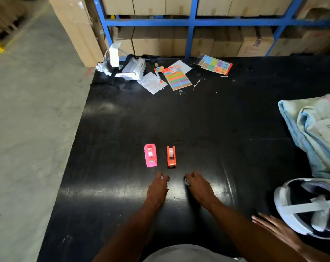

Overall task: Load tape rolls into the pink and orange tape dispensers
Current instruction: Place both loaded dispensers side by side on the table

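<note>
Black mat (pixel 122 120) | pink dispenser (pixel 150 155), orange dispenser (pixel 171 156) lengthwise, cutters toward person | both hands' fingers closed on rolls

Counting on the black mat (pixel 122 120): two tape dispensers sitting near the front edge, one pink dispenser (pixel 150 156) and one orange dispenser (pixel 171 156), each showing one tape roll inside. Two small rolls, one roll under the left hand (pixel 158 188), one second roll (pixel 186 181) at the right hand (pixel 200 186). A third hand (pixel 273 229) is showing at the front right corner. Three sticker sheets lying along the far edge: a white sheet (pixel 151 83), a striped sheet (pixel 177 78), a coloured-squares sheet (pixel 215 64). One cloth (pixel 311 129) and one helmet (pixel 307 207) sitting at the right edge.
</note>
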Action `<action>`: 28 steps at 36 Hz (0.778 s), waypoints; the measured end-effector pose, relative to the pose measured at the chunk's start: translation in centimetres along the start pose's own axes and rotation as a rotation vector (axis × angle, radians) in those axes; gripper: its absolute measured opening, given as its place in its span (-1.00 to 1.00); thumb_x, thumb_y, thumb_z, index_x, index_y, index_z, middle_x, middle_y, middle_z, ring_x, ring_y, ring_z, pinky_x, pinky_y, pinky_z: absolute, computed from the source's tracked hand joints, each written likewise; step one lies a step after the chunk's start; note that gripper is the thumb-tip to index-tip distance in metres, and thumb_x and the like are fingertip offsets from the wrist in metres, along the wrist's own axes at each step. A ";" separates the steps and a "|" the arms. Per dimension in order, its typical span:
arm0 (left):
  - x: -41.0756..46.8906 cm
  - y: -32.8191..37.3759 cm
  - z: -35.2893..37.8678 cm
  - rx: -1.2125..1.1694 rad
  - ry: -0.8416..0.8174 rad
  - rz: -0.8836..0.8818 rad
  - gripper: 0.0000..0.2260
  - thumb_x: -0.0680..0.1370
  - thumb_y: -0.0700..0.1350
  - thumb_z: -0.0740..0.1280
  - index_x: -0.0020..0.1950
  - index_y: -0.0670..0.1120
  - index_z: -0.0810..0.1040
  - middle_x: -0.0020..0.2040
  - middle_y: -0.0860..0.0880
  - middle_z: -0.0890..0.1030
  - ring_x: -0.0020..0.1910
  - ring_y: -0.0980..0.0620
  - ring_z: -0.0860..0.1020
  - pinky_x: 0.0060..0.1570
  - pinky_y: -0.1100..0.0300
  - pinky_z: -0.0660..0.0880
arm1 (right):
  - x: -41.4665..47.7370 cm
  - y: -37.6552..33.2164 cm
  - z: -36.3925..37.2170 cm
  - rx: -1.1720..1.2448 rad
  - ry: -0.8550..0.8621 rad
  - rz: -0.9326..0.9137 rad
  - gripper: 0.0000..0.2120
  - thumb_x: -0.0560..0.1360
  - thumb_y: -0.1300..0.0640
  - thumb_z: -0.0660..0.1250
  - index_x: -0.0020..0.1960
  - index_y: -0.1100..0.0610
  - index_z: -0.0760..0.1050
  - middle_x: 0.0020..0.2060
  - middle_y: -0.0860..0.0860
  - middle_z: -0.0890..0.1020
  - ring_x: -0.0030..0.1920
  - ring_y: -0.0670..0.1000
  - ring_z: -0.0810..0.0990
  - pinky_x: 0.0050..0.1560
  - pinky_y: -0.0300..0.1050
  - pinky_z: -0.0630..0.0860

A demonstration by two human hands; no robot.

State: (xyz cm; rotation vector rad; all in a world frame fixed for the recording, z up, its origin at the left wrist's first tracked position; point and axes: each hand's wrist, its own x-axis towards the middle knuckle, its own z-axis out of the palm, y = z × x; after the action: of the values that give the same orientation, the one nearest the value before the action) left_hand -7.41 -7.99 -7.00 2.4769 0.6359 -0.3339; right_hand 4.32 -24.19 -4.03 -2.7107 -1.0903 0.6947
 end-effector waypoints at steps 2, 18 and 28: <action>-0.1 -0.1 0.2 -0.018 0.007 -0.017 -0.80 0.54 -0.20 0.31 0.15 -0.04 0.47 0.16 -0.07 0.45 0.03 -0.07 0.56 -0.02 0.04 0.58 | 0.1 0.2 0.2 -0.006 -0.018 -0.029 -0.72 0.57 0.15 0.27 0.28 0.05 0.39 0.20 0.09 0.48 0.05 0.06 0.55 -0.02 -0.11 0.53; -2.8 -9.1 -6.3 -0.110 0.096 -0.133 -0.71 0.51 -0.01 0.36 0.22 -0.01 0.51 0.21 -0.04 0.57 0.14 -0.13 0.58 0.09 0.07 0.49 | 4.3 -10.7 -0.3 -0.075 -0.041 -0.434 -0.72 0.51 0.04 0.27 0.18 0.09 0.46 0.15 0.10 0.56 0.13 0.13 0.54 0.13 0.00 0.44; 2.4 -14.9 -15.4 -0.022 0.063 -0.125 -0.59 0.51 -0.12 0.41 0.35 -0.09 0.48 0.39 -0.14 0.46 0.33 -0.20 0.50 0.26 -0.02 0.47 | 11.9 -19.2 -2.0 -0.256 0.109 -0.410 -0.73 0.48 0.11 0.31 0.17 0.11 0.48 0.05 0.10 0.65 0.09 0.17 0.61 0.15 0.10 0.43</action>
State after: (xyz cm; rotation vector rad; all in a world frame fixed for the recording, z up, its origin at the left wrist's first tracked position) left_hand -11.36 12.58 -2.07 2.4407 0.8190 -0.2959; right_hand 0.84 -1.97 -1.03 -2.5465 -1.7365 0.3583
